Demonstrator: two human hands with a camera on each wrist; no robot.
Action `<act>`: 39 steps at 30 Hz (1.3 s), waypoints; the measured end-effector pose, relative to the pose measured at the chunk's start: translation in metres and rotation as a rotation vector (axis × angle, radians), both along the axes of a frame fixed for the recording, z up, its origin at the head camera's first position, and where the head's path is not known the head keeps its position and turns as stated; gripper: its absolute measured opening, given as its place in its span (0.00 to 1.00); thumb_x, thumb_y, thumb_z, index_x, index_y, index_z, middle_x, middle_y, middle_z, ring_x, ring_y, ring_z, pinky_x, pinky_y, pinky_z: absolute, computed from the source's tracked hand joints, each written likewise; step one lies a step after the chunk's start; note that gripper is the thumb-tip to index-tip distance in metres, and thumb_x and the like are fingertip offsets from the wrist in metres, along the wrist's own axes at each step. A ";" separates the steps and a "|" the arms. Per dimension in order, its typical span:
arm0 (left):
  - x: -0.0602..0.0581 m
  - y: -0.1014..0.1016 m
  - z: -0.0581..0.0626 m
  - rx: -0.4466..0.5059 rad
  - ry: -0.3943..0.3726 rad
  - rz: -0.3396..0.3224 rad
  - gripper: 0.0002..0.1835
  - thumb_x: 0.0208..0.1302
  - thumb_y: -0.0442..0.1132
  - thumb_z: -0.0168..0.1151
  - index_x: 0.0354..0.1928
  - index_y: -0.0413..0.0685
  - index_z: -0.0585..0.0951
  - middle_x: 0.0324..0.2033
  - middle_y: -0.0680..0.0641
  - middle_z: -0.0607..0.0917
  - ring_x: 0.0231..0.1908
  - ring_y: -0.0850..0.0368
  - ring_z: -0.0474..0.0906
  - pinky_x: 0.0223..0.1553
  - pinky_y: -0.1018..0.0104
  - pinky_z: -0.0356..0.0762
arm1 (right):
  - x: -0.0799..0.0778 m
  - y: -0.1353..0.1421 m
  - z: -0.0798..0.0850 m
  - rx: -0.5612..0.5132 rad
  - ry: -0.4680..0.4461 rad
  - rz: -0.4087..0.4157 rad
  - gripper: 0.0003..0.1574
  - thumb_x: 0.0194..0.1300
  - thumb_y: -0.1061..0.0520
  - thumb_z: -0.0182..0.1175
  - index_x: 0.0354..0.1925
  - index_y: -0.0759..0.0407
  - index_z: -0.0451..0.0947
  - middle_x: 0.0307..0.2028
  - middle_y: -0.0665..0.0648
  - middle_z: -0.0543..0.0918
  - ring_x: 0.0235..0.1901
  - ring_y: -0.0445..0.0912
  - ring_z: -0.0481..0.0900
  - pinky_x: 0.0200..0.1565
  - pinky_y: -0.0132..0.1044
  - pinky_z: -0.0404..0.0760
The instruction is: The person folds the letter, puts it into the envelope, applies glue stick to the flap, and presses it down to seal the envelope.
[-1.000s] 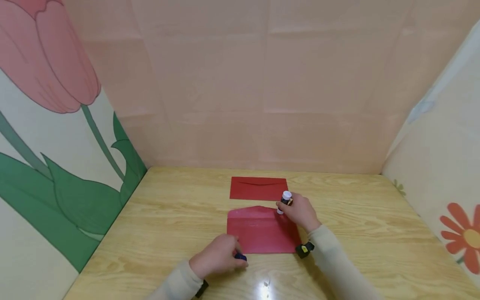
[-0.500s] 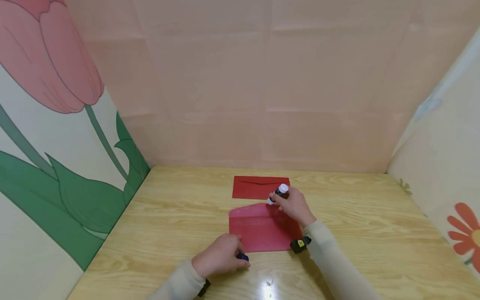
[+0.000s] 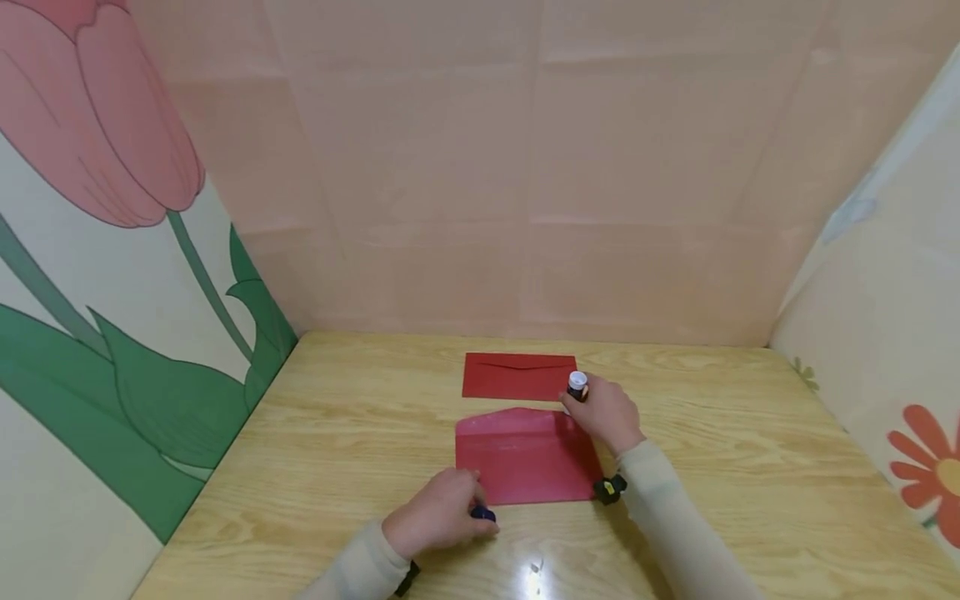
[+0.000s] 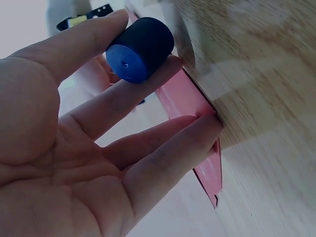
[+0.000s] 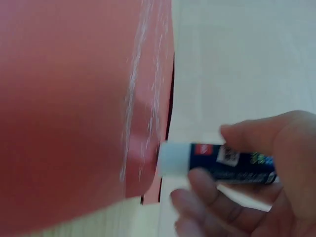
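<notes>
My right hand (image 3: 606, 412) grips a glue stick (image 5: 232, 162) with a dark blue label and white ends. Its white tip is right at the edge of the open flap of a red envelope (image 3: 525, 471), near the flap's right end. White glue streaks run along that flap (image 5: 148, 94) in the right wrist view. Between thumb and finger, my left hand (image 3: 438, 512) pinches a dark blue glue stick cap (image 4: 140, 49). Other left fingertips touch the envelope's near edge, as the left wrist view shows.
Behind the open envelope lies a second red envelope (image 3: 517, 377), flap side up. The wooden table (image 3: 360, 417) meets a pinkish back wall (image 3: 525, 208). Printed side panels stand left and right, with a tulip (image 3: 105, 125) and an orange flower (image 3: 933, 471).
My right hand has moved the glue stick left along the flap's edge, then back to the right end, tilting it on the way. My left hand stays put with the cap.
</notes>
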State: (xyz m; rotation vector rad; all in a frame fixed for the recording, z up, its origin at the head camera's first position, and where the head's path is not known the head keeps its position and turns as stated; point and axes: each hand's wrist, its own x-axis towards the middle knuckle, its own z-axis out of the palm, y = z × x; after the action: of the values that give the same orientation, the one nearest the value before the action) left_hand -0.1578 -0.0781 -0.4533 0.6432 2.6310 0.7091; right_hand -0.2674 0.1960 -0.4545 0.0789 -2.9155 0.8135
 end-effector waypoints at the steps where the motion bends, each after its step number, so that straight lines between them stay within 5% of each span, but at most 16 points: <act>1: 0.000 0.000 -0.001 -0.001 0.005 -0.003 0.12 0.56 0.52 0.76 0.32 0.51 0.89 0.49 0.49 0.85 0.38 0.63 0.74 0.40 0.68 0.74 | 0.000 -0.002 0.000 -0.020 0.008 0.020 0.19 0.65 0.47 0.66 0.40 0.61 0.78 0.30 0.56 0.83 0.26 0.47 0.75 0.28 0.41 0.75; 6: 0.001 0.000 -0.001 -0.016 0.029 -0.004 0.12 0.55 0.52 0.76 0.32 0.52 0.88 0.54 0.45 0.84 0.48 0.56 0.79 0.47 0.64 0.77 | -0.001 -0.013 -0.004 -0.052 -0.014 0.129 0.18 0.63 0.48 0.69 0.43 0.59 0.79 0.35 0.56 0.84 0.31 0.47 0.77 0.37 0.42 0.80; 11: 0.002 0.001 -0.001 0.000 0.025 -0.002 0.11 0.56 0.51 0.75 0.30 0.53 0.88 0.57 0.43 0.83 0.55 0.50 0.78 0.52 0.62 0.77 | 0.004 -0.007 0.001 0.057 -0.032 0.030 0.19 0.62 0.47 0.69 0.41 0.59 0.79 0.29 0.54 0.83 0.25 0.46 0.76 0.27 0.41 0.76; 14: 0.001 0.001 -0.002 0.019 0.023 -0.008 0.11 0.56 0.51 0.75 0.28 0.53 0.87 0.49 0.49 0.86 0.46 0.56 0.79 0.45 0.65 0.77 | 0.007 0.004 0.007 0.034 -0.002 -0.018 0.18 0.63 0.46 0.68 0.41 0.60 0.79 0.28 0.55 0.83 0.25 0.47 0.75 0.26 0.39 0.74; 16: 0.000 0.000 -0.001 0.052 0.000 -0.004 0.11 0.57 0.50 0.75 0.26 0.54 0.86 0.38 0.53 0.85 0.36 0.60 0.77 0.37 0.68 0.75 | 0.009 0.011 0.010 -0.073 0.001 -0.005 0.19 0.65 0.46 0.67 0.41 0.60 0.80 0.30 0.56 0.84 0.27 0.48 0.78 0.28 0.39 0.76; 20: -0.005 -0.002 0.001 0.171 -0.041 0.013 0.09 0.59 0.48 0.73 0.27 0.55 0.85 0.22 0.58 0.77 0.25 0.63 0.70 0.27 0.69 0.70 | 0.017 0.017 0.016 -0.455 -0.104 0.097 0.22 0.65 0.45 0.67 0.45 0.62 0.80 0.36 0.63 0.87 0.32 0.56 0.85 0.35 0.44 0.84; 25: -0.011 -0.002 0.014 0.369 0.007 0.032 0.11 0.64 0.49 0.69 0.45 0.55 0.88 0.32 0.61 0.82 0.35 0.61 0.76 0.36 0.70 0.76 | 0.035 0.018 0.025 -0.790 -0.253 0.268 0.19 0.67 0.50 0.66 0.49 0.61 0.77 0.38 0.65 0.87 0.36 0.60 0.87 0.40 0.51 0.85; 32: -0.013 0.000 0.040 0.693 0.013 0.157 0.17 0.65 0.52 0.68 0.54 0.57 0.84 0.41 0.57 0.86 0.43 0.58 0.81 0.45 0.65 0.81 | 0.058 0.009 0.032 -0.865 -0.279 0.576 0.10 0.71 0.60 0.60 0.49 0.58 0.73 0.36 0.58 0.87 0.33 0.49 0.84 0.40 0.46 0.85; 39: -0.013 0.005 0.051 0.765 0.009 0.201 0.15 0.64 0.51 0.69 0.48 0.54 0.85 0.39 0.53 0.87 0.41 0.54 0.81 0.39 0.63 0.81 | 0.073 -0.009 0.038 -0.868 -0.289 0.663 0.11 0.73 0.60 0.57 0.49 0.64 0.73 0.39 0.70 0.85 0.30 0.46 0.82 0.37 0.47 0.85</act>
State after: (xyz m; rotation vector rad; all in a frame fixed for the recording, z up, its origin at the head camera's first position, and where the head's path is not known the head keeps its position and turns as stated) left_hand -0.1706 -0.0729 -0.4024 0.5584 2.3977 1.8071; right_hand -0.1940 0.1865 -0.4168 0.9243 -2.4551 2.2518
